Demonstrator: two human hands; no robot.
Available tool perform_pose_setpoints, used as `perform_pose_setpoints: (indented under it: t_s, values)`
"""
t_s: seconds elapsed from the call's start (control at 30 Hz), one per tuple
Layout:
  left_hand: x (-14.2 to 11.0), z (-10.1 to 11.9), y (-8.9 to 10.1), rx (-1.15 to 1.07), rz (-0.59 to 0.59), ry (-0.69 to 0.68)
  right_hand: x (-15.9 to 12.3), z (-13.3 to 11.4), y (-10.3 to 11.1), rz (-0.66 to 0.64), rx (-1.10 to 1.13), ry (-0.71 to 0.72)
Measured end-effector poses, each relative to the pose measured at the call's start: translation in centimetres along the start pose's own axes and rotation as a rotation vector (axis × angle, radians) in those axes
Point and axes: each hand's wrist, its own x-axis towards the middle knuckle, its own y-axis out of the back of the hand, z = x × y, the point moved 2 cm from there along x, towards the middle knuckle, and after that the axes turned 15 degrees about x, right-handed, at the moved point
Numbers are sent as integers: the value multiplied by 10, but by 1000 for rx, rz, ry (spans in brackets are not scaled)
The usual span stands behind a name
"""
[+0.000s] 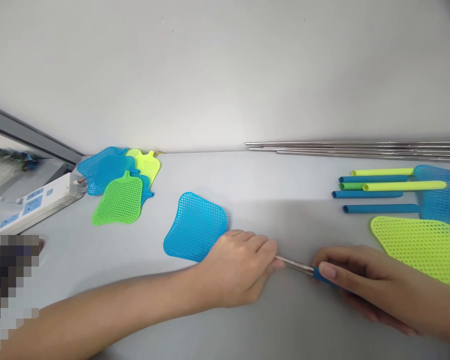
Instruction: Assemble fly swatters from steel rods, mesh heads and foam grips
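Observation:
My left hand (243,265) is closed around a fly swatter just beside its blue mesh head (197,227). The metal rod (295,265) of the swatter comes out of that fist towards the right. At the rod's other end my right hand (371,282) grips a blue handle tube (322,275) between thumb and fingers. The rod's tip meets the tube's opening; how deep it sits inside cannot be seen. Most of the tube is hidden by the right hand.
Loose blue, green and yellow handle tubes (380,209) lie at the right, by yellow (423,245) and blue mesh heads (444,195). Metal rods (356,147) line the wall. More swatter heads (118,200) are piled at the left near a power strip (41,200).

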Motion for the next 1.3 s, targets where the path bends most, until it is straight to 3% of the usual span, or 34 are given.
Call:
perform_pose_setpoints:
  t_s: [1.3]
  values:
    - [1, 0, 1, 2, -5, -1, -8, -20, -4, -33, -3, -10]
